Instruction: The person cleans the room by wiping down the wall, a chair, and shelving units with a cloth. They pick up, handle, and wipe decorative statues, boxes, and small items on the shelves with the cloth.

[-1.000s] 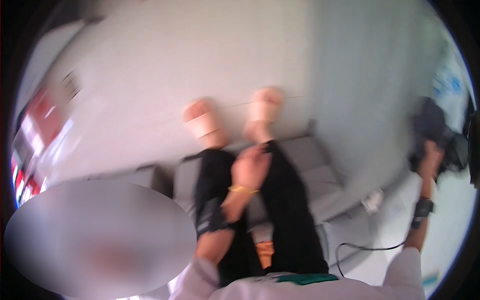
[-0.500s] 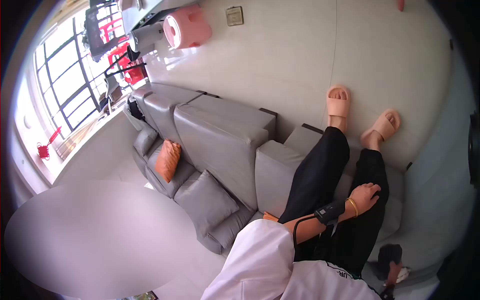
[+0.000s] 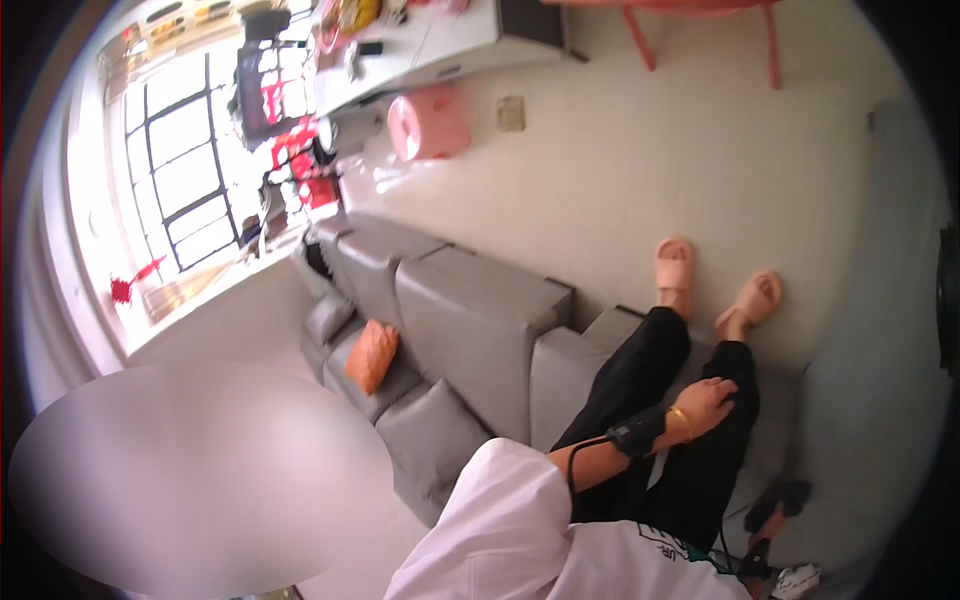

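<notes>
The left hand (image 3: 708, 403) is resting on the right leg of the black trousers (image 3: 628, 378), its fingers lying slightly apart and holding nothing. The right hand (image 3: 772, 518) is sitting near the right edge of the sofa (image 3: 465, 300), touching what is looking like dark cloth (image 3: 793, 494); blur is hiding the fingers, so I cannot tell whether they are clamping it. Handling the cloth well is probably calling for a firm bunch, with the cord (image 3: 571, 468) at the left forearm hanging slack
</notes>
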`<state>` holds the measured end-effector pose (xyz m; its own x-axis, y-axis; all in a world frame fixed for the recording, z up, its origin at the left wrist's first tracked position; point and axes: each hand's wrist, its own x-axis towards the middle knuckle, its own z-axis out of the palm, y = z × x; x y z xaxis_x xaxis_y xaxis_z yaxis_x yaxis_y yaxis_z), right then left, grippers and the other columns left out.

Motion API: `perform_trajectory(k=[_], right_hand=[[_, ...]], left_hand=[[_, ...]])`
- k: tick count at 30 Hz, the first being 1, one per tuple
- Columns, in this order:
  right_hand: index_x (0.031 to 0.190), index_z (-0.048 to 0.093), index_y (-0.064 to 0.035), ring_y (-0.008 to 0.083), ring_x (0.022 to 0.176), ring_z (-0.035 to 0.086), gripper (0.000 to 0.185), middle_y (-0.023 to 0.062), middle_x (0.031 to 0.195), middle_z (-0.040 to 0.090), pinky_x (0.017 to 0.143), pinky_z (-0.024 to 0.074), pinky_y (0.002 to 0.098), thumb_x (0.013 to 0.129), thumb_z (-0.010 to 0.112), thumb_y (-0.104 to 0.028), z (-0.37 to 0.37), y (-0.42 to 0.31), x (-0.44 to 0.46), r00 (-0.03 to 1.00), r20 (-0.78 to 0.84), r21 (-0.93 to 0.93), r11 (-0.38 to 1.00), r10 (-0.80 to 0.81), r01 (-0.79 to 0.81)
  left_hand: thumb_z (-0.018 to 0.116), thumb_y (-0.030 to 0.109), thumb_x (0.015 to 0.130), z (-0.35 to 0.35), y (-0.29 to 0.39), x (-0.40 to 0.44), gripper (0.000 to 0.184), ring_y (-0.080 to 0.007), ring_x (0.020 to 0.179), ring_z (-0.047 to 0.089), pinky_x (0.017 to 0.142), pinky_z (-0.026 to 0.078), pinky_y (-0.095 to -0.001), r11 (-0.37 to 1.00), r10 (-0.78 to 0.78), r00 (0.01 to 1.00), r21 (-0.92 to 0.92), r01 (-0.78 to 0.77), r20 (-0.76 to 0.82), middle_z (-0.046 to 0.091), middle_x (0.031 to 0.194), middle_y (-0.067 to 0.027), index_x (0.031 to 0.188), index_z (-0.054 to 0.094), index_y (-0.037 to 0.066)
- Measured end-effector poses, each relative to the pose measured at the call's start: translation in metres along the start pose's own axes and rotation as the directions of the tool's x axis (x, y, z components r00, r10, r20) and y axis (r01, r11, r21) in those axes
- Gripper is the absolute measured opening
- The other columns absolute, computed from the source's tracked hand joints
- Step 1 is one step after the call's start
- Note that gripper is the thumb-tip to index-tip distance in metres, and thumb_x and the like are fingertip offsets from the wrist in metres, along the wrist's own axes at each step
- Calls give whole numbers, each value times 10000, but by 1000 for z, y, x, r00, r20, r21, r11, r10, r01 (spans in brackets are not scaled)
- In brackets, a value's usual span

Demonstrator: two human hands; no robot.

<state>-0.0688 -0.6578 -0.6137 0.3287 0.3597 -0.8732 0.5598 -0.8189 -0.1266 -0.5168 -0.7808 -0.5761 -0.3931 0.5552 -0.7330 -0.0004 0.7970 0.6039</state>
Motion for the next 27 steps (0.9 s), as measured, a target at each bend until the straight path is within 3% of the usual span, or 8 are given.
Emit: perform_trajectory(k=[4, 6, 12, 16, 20, 22, 24, 27], right_hand=[[1161, 521, 3, 272, 995, 542, 494, 149, 1100, 562, 867, 425, 361, 768, 586, -289, -21, -48, -66, 903, 203, -459, 852, 377, -253], [1194, 477, 39, 243, 1026, 518, 535, 142, 1140, 541, 887, 405, 349, 767, 583, -264, -20, -75, -71, 846, 424, -727, 678, 322, 106], [1236, 441, 30, 204, 1092, 492, 510, 114, 1200, 513, 940, 372, 324, 788, 536, -196, 18, -276, -135, 905, 389, -180, 949, -173, 259], [1212, 447, 60, 190, 1003, 539, 421, 107, 1137, 546, 890, 420, 312, 844, 498, -139, 55, -457, -124, 728, 212, 207, 758, -652, 619], [1202, 439, 83, 223, 1012, 538, 451, 139, 1151, 542, 908, 403, 316, 833, 510, -167, 139, -591, -94, 656, 133, 158, 669, -743, 726], [1205, 414, 99, 249, 1043, 522, 505, 165, 1161, 535, 924, 381, 322, 796, 535, -170, 214, -606, -90, 489, -121, -549, 469, -864, 692], [1221, 395, 87, 262, 1075, 501, 550, 176, 1176, 522, 941, 360, 327, 748, 552, -146, 222, -572, -34, 570, -139, -176, 587, -810, 791], [1159, 471, 47, 248, 990, 549, 486, 148, 1077, 577, 881, 405, 334, 709, 559, -116, 200, -548, -35, 698, 109, -159, 681, -708, 715]], left_hand=[[567, 195, 787, -14, 18, 4, 265, -323, 947, 553, 806, 454, -410, 982, 143, 990, 118, -144, 13, 590, 969, -136, 1033, 558, 97], [561, 215, 798, -26, 43, 17, 260, -320, 890, 572, 765, 464, -406, 982, 132, 991, 130, -136, 33, 597, 937, -126, 1035, 556, 107], [580, 220, 793, -73, 99, 59, 246, -291, 817, 600, 710, 481, -375, 975, 174, 983, 129, -181, 66, 609, 877, -103, 1014, 566, 113], [582, 210, 795, -113, 127, 85, 242, -270, 812, 604, 702, 483, -353, 972, 213, 977, 103, -211, -6, 609, 864, -96, 1009, 567, 98], [590, 217, 790, -154, 132, 125, 257, -257, 813, 605, 708, 482, -345, 988, 150, 988, -17, -151, -22, 611, 869, -94, 1010, 575, 84], [603, 212, 787, -180, 125, 151, 273, -245, 798, 613, 695, 485, -339, 991, 134, 991, -25, -134, -32, 617, 867, -95, 1021, 576, 73], [621, 198, 779, -203, 122, 165, 293, -234, 783, 622, 693, 491, -320, 995, 33, 982, -87, -50, -187, 623, 859, -106, 1039, 576, 71], [657, 196, 779, -253, 126, 180, 336, -184, 771, 624, 689, 492, -276, 953, -17, 966, -297, -62, -257, 630, 826, -94, 1065, 563, 44]])
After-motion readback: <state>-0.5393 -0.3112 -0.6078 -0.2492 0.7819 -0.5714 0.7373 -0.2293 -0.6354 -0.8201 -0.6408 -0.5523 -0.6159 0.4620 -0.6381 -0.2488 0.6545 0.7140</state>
